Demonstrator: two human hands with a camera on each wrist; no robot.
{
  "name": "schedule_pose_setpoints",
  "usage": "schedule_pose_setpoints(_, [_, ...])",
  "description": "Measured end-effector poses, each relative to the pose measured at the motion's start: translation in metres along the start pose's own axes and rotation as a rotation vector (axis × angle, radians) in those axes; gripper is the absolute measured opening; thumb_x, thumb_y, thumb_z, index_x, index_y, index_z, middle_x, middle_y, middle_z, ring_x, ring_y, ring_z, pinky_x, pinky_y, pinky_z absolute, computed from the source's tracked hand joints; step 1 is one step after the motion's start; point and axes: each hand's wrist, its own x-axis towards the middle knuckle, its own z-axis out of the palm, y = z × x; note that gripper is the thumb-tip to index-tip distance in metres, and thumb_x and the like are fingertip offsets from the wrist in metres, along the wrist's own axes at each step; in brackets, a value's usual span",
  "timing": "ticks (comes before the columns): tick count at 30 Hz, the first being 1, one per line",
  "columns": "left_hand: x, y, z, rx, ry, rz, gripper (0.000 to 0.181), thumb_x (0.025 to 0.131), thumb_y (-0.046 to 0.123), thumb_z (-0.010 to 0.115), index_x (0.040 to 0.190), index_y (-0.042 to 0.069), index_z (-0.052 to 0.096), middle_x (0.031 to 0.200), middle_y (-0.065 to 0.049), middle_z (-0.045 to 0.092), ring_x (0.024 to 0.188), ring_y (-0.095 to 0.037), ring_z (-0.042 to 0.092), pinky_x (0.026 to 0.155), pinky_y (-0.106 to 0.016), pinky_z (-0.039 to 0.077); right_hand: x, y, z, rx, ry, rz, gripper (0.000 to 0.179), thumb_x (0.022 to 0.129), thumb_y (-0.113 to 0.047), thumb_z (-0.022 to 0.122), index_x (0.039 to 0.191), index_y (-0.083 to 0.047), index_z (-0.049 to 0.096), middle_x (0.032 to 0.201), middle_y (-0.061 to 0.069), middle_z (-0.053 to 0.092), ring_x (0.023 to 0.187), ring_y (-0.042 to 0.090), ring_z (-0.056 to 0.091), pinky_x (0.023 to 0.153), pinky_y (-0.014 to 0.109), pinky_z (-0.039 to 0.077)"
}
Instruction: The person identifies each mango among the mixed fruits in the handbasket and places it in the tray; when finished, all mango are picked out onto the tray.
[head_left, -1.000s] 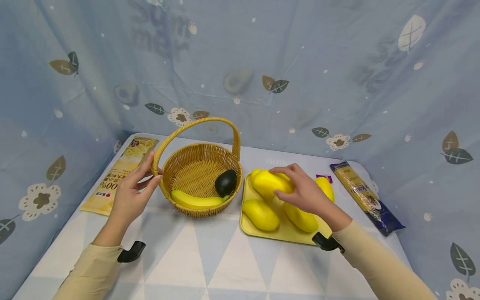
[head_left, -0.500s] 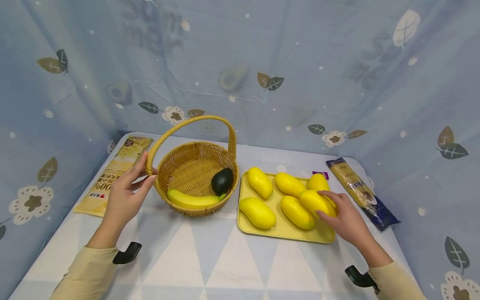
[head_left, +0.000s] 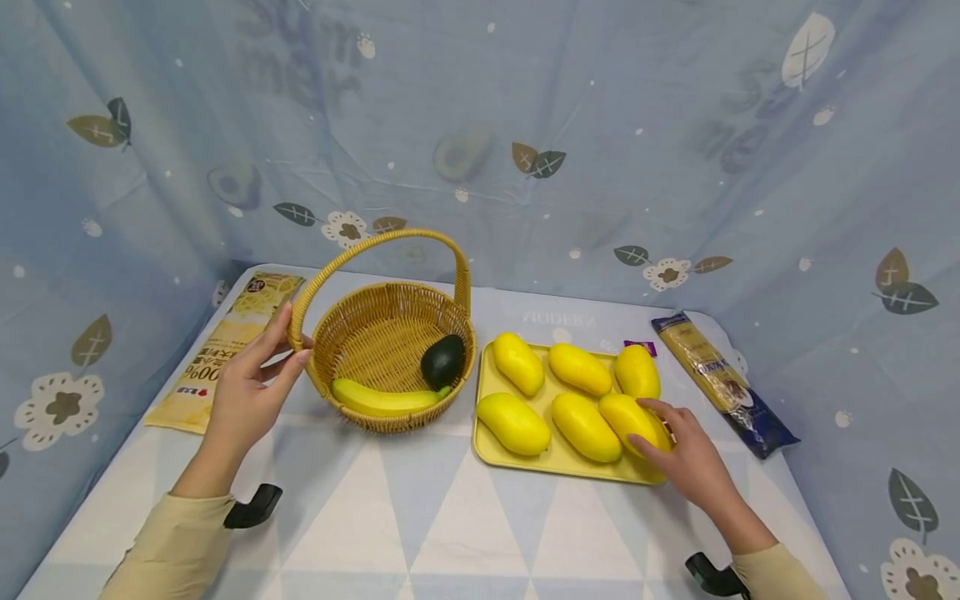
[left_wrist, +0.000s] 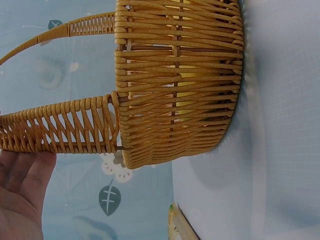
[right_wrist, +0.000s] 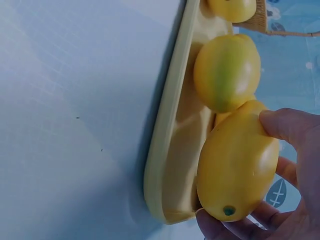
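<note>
My left hand (head_left: 251, 392) holds the near left side of the arched handle of a wicker basket (head_left: 397, 423). Inside the basket lie a banana (head_left: 386, 400) and a dark green avocado (head_left: 443, 362). Across the table, my right hand (head_left: 690, 458) grips a yellow mango (head_left: 634, 423) at the right front corner of a yellow tray (head_left: 540, 464). Several other mangoes lie on that tray in two rows. In the right wrist view, thumb and fingers curl round the mango (right_wrist: 237, 165); the left wrist view shows fingers (left_wrist: 25, 175) against the handle.
A yellow pasta packet (head_left: 225, 350) lies left of the basket. At the right lies a blue and gold pasta packet (head_left: 723, 383), with a small purple wrapper (head_left: 640, 347) behind the tray. Blue patterned curtains (head_left: 480, 150) surround the table.
My right hand has carried a mango from the tray's back left to its right front and lowered it there. The left hand keeps its hold on the basket handle.
</note>
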Motion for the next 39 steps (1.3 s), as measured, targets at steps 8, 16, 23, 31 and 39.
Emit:
schedule_pose_setpoints(8, [0.0,0.001,0.0,0.01,-0.001,-0.007,0.079,0.089,-0.012,0.071,0.156,0.02,0.043,0.115,-0.006,0.069,0.111,0.01,0.058,0.088,-0.006,0.048,-0.003,0.003,0.01,-0.021,-0.008,0.037,0.075,0.092,-0.057,0.069,0.149,-0.013,0.047,0.13,0.027,0.049,0.109,0.043,0.057,0.094,0.069,0.048])
schedule_pose_setpoints(16, [0.0,0.001,0.0,0.004,-0.002,-0.002,0.08,0.089,-0.013,0.071,0.156,0.021,0.043,0.117,0.016,0.064,0.11,0.01,0.058,0.088,-0.007,0.048,-0.008,-0.002,0.014,-0.059,0.017,0.042,0.078,0.092,-0.06,0.067,0.149,-0.009,0.046,0.135,0.03,0.045,0.114,0.049,0.055,0.094,0.071,0.047])
schedule_pose_setpoints(23, [0.0,0.001,0.0,0.0,-0.007,0.004,0.08,0.088,-0.014,0.07,0.156,0.019,0.042,0.116,-0.006,0.071,0.111,0.01,0.058,0.088,-0.007,0.048,-0.011,-0.002,0.013,-0.059,0.048,0.039,0.079,0.093,-0.058,0.068,0.148,-0.006,0.046,0.138,0.031,0.042,0.12,0.051,0.05,0.098,0.072,0.044])
schedule_pose_setpoints(31, [0.0,0.0,-0.001,-0.004,0.0,0.006,0.078,0.089,-0.014,0.07,0.155,0.017,0.043,0.117,0.024,0.062,0.11,0.01,0.059,0.088,-0.007,0.048,-0.009,-0.004,0.008,-0.058,0.063,0.042,0.078,0.095,-0.059,0.064,0.149,-0.005,0.045,0.141,0.031,0.04,0.118,0.05,0.051,0.094,0.07,0.048])
schedule_pose_setpoints(39, [0.0,0.0,-0.001,0.009,0.002,0.0,0.08,0.088,-0.014,0.07,0.156,0.018,0.042,0.115,-0.017,0.07,0.111,0.011,0.057,0.088,-0.006,0.047,-0.005,-0.007,0.004,-0.047,0.089,0.005,0.069,0.099,-0.053,0.061,0.149,-0.008,0.046,0.144,0.03,0.038,0.123,0.05,0.049,0.097,0.071,0.045])
